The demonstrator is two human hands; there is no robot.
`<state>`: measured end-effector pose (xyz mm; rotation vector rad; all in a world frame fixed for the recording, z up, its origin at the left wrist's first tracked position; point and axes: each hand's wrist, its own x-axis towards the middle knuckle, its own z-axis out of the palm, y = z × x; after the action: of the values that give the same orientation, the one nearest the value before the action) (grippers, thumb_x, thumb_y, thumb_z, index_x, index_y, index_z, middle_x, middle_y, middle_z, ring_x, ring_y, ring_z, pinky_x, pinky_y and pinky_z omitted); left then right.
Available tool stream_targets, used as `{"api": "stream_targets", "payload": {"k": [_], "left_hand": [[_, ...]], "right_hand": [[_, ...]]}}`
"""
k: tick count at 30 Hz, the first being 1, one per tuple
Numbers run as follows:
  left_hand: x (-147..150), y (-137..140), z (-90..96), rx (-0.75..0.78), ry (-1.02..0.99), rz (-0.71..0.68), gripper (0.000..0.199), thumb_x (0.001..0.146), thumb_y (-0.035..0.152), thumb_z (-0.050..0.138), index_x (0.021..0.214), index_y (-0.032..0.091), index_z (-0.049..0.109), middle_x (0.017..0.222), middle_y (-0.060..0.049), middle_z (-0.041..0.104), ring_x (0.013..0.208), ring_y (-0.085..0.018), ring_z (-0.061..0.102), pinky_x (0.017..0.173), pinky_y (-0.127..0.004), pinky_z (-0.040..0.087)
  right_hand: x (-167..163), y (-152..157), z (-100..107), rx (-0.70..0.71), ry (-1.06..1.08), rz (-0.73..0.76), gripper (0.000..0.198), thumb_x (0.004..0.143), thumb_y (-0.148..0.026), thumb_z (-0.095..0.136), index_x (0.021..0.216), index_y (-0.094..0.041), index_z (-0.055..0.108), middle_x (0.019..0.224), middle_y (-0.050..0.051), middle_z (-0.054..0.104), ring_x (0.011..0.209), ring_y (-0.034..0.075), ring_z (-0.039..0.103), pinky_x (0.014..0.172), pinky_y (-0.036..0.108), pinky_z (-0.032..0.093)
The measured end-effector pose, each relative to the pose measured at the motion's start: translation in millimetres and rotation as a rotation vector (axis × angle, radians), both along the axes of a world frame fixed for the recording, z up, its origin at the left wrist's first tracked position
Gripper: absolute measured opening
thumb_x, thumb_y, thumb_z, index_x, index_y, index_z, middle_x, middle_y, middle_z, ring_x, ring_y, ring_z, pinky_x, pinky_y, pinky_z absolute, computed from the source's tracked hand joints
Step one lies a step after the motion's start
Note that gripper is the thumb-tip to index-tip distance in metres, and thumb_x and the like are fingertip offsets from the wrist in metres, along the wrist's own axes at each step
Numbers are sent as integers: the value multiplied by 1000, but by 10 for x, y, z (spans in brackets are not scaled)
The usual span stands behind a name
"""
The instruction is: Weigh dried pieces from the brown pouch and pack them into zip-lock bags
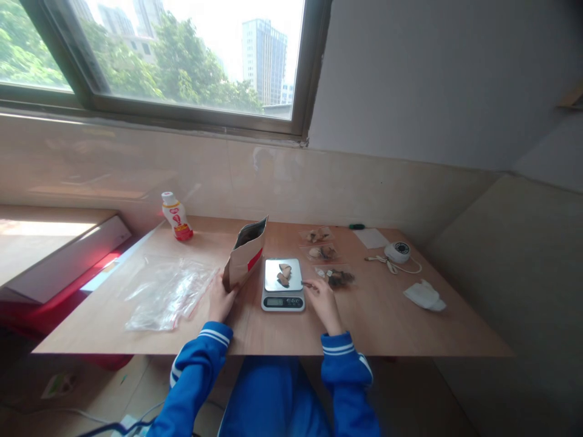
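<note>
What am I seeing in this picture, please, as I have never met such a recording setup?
No robot here: one camera, worn on a person's head, looks forward and down at their two bare hands. The left hand holds an open brown bag. The right hand, beside a digital scale, seems to pinch a small dark piece. Brown pieces lie on the scale's plate. Also on the table: transparent bags at the left, three bags with contents at the right, a bottle, a white corded device and a crumpled white item.
</note>
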<state>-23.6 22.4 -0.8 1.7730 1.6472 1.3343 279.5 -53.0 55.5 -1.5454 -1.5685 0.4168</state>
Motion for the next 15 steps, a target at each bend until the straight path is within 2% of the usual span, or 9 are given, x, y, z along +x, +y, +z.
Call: {"api": "stream_targets", "payload": {"k": [5, 9, 12, 15], "left_hand": [[-11, -13, 2, -21, -10, -15, 61, 73, 31, 60, 130, 16, 45, 126, -14, 55, 122, -33, 49, 104, -50, 38], [0, -19, 27, 15, -43, -49, 57, 78, 33, 58, 131, 16, 44, 128, -14, 53, 125, -31, 47, 107, -50, 36], [-1, -14, 16, 45, -61, -55, 54, 79, 32, 57, 130, 18, 45, 127, -13, 54, 125, -31, 48, 107, -51, 36], [-21, -11, -35, 52, -99, -17, 50, 77, 29, 56, 126, 19, 47, 124, -12, 55, 124, -31, 49, 107, -52, 36]], "right_hand": [[-272, 315, -23, 37, -98, -5, 23, 86, -23, 54, 100, -17, 71, 100, 13, 67, 96, 27, 62, 88, 44, 49], [-360, 306, -46, 63, -119, -7, 28, 89, -30, 52, 107, -18, 69, 116, 16, 62, 110, 31, 57, 94, 50, 46], [-362, 210, 113, 126, -38, 2, 30, 92, -31, 46, 112, -19, 66, 119, 14, 60, 114, 27, 55, 99, 47, 44], [-390, 135, 441, 158, 26, 99, 30, 95, -30, 43, 114, -21, 64, 119, 11, 60, 116, 23, 55, 102, 42, 42]]}}
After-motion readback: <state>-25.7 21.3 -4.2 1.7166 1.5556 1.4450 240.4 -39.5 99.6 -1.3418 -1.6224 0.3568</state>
